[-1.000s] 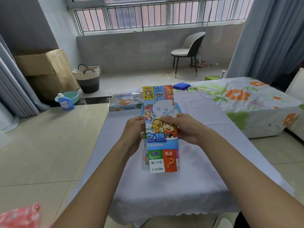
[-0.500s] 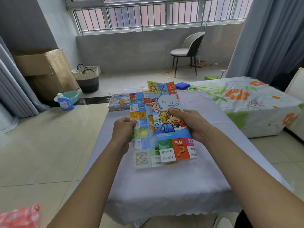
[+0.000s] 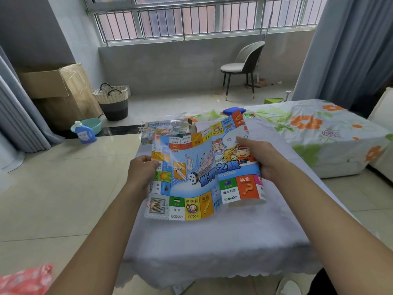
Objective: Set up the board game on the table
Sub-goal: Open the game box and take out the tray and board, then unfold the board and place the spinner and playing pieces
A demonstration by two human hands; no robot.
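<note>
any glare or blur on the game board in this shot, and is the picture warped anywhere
Head view: window light leaves a pale sheen on the game board's left panels, washing out some print there; its centre reads sharply. The red patterned thing at bottom left is blurred. Wide-angle distortion bows the window bars and stretches the forearms.

Home living room: curtains (image 3: 344,45), laundry basket (image 3: 112,101), detergent bottle (image 3: 84,133).

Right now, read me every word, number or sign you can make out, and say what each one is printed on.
All on the folded colourful paper game board, held by the left hand and right hand:
"世界之旅", blue title
"机会", orange square with a question mark
"澳大利亚" and "1600分"
"所得税" and "700分"
"2000分"
Unreadable: the board's other squares, the colourful game box, the blue detergent bottle.
</note>
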